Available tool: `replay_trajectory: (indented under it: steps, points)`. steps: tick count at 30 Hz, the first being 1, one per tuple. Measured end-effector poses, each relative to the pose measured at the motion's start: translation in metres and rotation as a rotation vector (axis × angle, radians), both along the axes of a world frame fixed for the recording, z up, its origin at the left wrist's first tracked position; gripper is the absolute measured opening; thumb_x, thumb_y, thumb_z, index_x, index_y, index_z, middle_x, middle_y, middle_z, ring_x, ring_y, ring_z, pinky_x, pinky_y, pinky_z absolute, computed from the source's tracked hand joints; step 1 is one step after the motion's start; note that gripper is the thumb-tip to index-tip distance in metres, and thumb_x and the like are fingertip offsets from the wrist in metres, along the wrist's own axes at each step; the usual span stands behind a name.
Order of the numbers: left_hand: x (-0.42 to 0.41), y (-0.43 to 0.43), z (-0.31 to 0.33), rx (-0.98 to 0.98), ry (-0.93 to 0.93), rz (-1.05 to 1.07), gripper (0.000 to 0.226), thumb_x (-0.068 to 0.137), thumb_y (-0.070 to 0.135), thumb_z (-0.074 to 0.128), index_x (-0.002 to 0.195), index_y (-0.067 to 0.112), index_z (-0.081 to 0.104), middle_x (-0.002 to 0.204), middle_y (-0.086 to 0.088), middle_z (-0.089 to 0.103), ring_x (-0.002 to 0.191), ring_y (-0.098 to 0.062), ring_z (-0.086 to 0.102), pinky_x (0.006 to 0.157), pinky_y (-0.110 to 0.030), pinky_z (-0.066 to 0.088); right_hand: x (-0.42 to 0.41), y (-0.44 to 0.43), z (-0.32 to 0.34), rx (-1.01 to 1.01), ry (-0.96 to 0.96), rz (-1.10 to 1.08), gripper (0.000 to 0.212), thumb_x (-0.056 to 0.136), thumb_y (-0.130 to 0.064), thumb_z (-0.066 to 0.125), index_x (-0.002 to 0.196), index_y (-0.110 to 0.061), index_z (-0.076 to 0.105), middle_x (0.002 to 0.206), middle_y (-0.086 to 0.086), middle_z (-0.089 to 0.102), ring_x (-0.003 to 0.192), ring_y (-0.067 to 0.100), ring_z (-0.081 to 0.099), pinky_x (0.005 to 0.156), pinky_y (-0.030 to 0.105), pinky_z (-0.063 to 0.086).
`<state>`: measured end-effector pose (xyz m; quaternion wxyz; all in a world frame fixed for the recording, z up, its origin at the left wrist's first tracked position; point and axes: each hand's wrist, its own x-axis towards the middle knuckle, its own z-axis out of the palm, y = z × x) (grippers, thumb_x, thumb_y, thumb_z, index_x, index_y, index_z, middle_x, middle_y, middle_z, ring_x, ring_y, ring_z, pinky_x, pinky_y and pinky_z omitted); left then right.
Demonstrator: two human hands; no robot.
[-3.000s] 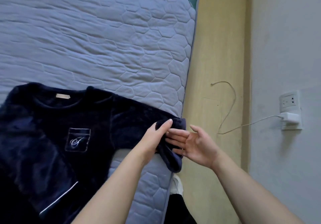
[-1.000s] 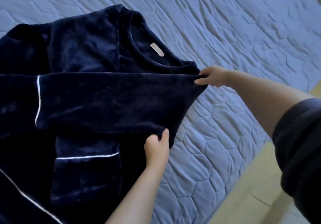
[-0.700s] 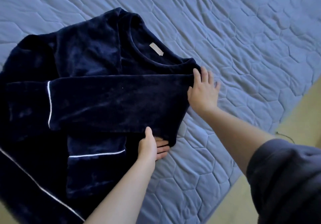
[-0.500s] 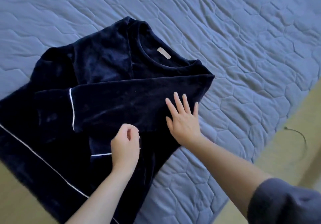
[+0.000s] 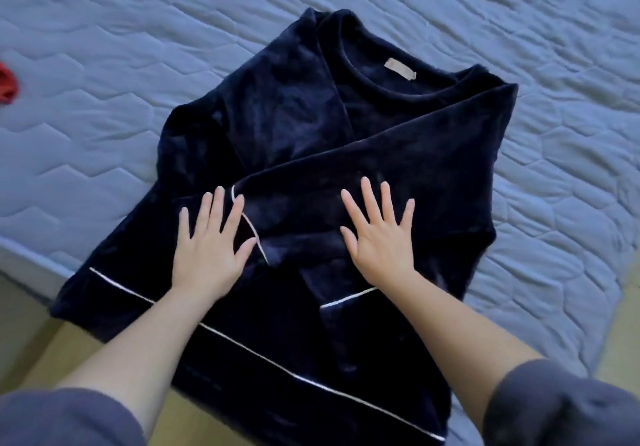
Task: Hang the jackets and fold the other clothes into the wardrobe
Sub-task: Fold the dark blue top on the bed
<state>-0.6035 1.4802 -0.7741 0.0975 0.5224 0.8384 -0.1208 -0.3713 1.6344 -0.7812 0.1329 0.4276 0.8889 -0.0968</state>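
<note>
Squarely on the navy top [image 5: 294, 127], both hands, palms down. Left hand [image 5: 207, 255] spread wide, fingers straight and fanned, gripping nothing, pressed flat on the lower left part of the top, index fingertip and thumb touching the white-piped cuff [image 5: 247, 224] of a sleeve folded across the chest. Right hand [image 5: 377, 241] equally wide, fingers straight and apart, holding nothing, resting flat on that folded sleeve [image 5: 415, 168] near the middle of the top, just right of the cuff. Between the two hands, dark cloth and the slanting line of piping. Above both hands, toward the far end of the top, the round neckline with a small beige label [image 5: 400, 68] inside it, well apart from the fingertips. Just below the right wrist, a second piped cuff [image 5: 346, 302], lying on the lower part of the top. Under both forearms, the hem with its long white stripe [image 5: 277, 362], slanting from left down to the right. Beneath the top, a blue-grey quilted mattress [image 5: 138, 47], with the collar end fully on it and the hem end hanging past its near edge over a yellowish floor [image 5: 45, 352]. Far left of the top, at the frame edge, a scrap of something red [image 5: 7, 82] on the mattress, too cut off to identify. Nearest the camera, grey sleeves [image 5: 62, 418] ending above both bare forearms.
</note>
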Motion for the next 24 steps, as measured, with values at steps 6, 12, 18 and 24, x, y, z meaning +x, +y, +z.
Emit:
replay_trajectory:
  steps: [6, 12, 18, 24]
  points:
    - [-0.036, -0.052, 0.021, -0.066, -0.064, 0.179, 0.068, 0.096, 0.049, 0.036, 0.153, 0.022, 0.011, 0.16, -0.009, 0.005, 0.147, -0.025, 0.007, 0.114, -0.055, 0.01, 0.05, -0.076, 0.025, -0.132, -0.071, -0.286, 0.061, 0.092, -0.05, 0.018, 0.151, -0.032, 0.02, 0.16, 0.003, 0.013, 0.147, 0.032, 0.014, 0.108, 0.065, 0.021]
    - [-0.078, -0.096, 0.047, -0.023, -0.168, 0.58, 0.057, 0.096, 0.044, 0.043, 0.139, 0.006, 0.035, 0.135, -0.023, 0.046, 0.121, -0.041, 0.045, 0.098, -0.053, 0.034, 0.096, -0.159, 0.035, -0.19, -0.084, -0.607, 0.062, 0.098, -0.047, 0.034, 0.151, -0.04, 0.002, 0.161, -0.005, -0.008, 0.148, 0.023, -0.004, 0.11, 0.06, 0.021]
    - [-0.128, -0.15, 0.066, 0.013, -0.344, 0.587, 0.035, 0.097, 0.039, 0.047, 0.087, 0.007, 0.059, 0.1, -0.025, 0.064, 0.1, -0.042, 0.056, 0.079, -0.042, 0.041, 0.107, -0.22, 0.054, -0.2, 0.18, -1.047, 0.059, 0.096, -0.024, 0.051, 0.149, -0.025, 0.025, 0.143, 0.019, 0.036, 0.11, 0.039, 0.049, 0.085, 0.043, 0.044]
    - [-0.136, -0.176, 0.072, 0.052, -0.448, 0.586, 0.03, 0.094, 0.024, 0.058, 0.106, -0.003, 0.065, 0.112, -0.026, 0.063, 0.108, -0.042, 0.056, 0.089, -0.04, 0.04, 0.124, -0.266, 0.07, -0.216, 0.528, -1.339, 0.06, 0.086, -0.014, 0.068, 0.14, -0.015, 0.04, 0.127, 0.012, 0.058, 0.113, 0.035, 0.056, 0.094, 0.042, 0.044]
